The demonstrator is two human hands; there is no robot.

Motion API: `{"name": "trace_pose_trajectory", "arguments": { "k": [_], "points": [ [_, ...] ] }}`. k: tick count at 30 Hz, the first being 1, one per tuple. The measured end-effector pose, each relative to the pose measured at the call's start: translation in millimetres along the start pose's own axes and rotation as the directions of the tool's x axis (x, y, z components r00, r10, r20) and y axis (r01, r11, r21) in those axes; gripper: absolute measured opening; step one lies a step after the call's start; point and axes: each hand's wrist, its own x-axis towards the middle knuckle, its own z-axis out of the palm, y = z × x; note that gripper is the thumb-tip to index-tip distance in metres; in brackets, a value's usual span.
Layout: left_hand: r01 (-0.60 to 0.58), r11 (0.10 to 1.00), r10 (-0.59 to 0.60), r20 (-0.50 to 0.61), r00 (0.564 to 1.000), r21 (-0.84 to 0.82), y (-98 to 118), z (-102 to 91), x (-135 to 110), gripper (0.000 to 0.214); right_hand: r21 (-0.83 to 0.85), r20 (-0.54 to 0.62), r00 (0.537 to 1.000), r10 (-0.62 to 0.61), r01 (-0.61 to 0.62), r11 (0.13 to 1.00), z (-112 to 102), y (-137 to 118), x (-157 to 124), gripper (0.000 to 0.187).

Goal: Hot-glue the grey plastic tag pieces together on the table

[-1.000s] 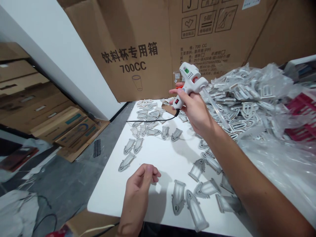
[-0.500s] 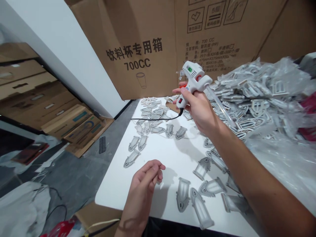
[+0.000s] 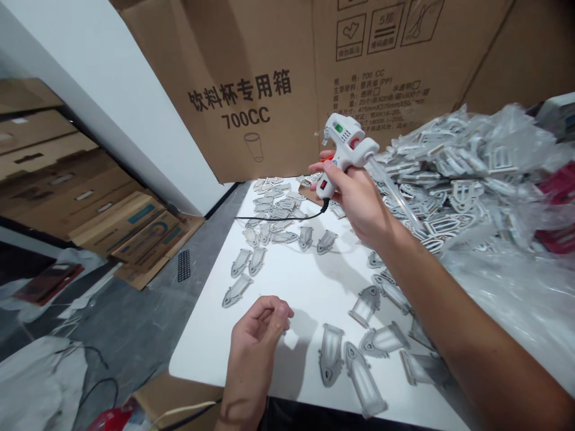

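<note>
My right hand (image 3: pixel 362 203) is raised above the white table (image 3: pixel 291 287) and grips a white hot glue gun (image 3: pixel 344 149) with a clear glue stick jutting from its back and a black cord trailing to the left. My left hand (image 3: pixel 258 332) hovers low near the table's front edge, thumb and fingertips pinched together on something too small to make out. Several grey lantern-shaped cutouts (image 3: pixel 330 353) lie flat on the table around both hands.
A big heap of the same cutouts in clear plastic (image 3: pixel 462 179) fills the table's right side. Large cardboard boxes (image 3: pixel 251 90) stand behind the table. To the left, the floor holds flattened cartons (image 3: pixel 135 230) and cables.
The view shifted slightly. My left hand's fingers have curled tighter into a pinch. My right hand keeps the glue gun raised in about the same place.
</note>
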Motion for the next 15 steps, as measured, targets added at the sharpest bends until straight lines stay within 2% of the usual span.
{"name": "trace_pose_trajectory", "arguments": {
  "k": [4, 9, 15],
  "points": [
    [-0.088, 0.986, 0.084, 0.029, 0.996, 0.142, -4, -4.0, -1, 0.040, -0.016, -0.005, 1.000, 0.003, -0.003, 1.000, 0, 0, 0, 0.030],
    [-0.172, 0.936, 0.176, 0.015, 0.984, 0.309, -6, -6.8, -1, 0.033, -0.012, -0.015, 1.000, 0.004, -0.005, 1.000, 1, -1, 0, 0.025],
    [-0.249, 0.849, 0.230, 0.097, 0.968, 0.466, -8, -22.3, -4, 0.026, -0.010, -0.011, 1.000, 0.006, -0.006, 1.000, 0, 1, 1, 0.029]
  ]
}}
